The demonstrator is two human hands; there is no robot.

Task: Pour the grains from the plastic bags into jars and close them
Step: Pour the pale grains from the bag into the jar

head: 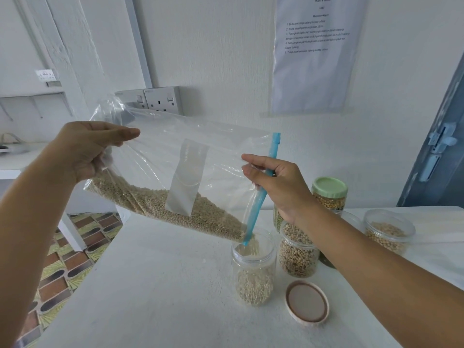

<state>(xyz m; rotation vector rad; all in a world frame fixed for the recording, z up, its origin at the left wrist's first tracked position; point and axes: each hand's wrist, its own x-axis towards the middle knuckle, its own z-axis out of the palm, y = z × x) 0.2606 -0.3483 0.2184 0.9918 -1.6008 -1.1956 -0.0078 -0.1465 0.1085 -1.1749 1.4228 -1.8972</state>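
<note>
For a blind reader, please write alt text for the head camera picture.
Two hands tilt a clear plastic bag, pouring pale grains into an open jar on a white table. A loose lid lies beside it; other grain jars stand behind.

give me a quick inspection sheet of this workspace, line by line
surface: white table, bare in front.
job's things: zip bag tilted, its blue zip corner over the open jar, which is partly filled with pale grains; beige lid lies beside it, underside up.
clutter: a full open jar, a green-lidded jar, another open jar at right.
grippers: left hand grips the bag's bottom end; right hand pinches it near the zip.
cables: nothing seen.
surroundings: wall sockets, taped instruction sheet, patterned floor tiles.
</note>
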